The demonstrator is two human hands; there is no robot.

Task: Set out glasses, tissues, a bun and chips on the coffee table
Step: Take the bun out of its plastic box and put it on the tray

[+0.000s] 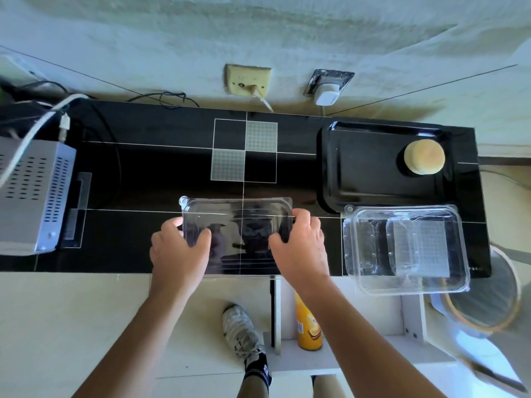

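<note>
A: Two hands on one clear plastic lid [235, 225], flat on the black glossy worktop [149, 168]. Our left hand [179, 249] pinches its left edge, thumb on top; our right hand [298, 245] is clamped on its right edge the same way.

B: Which step, do we think?

A: Prob. unpacking. The bun [424, 157] already sits alone on a black tray [359, 168] at far right, w/ a clear container [405, 248] just in front of the tray, empty as far as we can tell, overhanging the worktop's near edge.

B: And next?

A: Our guess: set the lid aside, then fetch the chips. An orange chips can [309, 326] stands on a low white shelf [359, 354] below the worktop, near our right forearm.

B: Glasses, tissues?

A: Not in view.

B: Anything in the way?

A: A grey metal box [31, 193] w/ cables fills the left end; the container crowds the right. A shoe [241, 328] shows on the floor.
</note>
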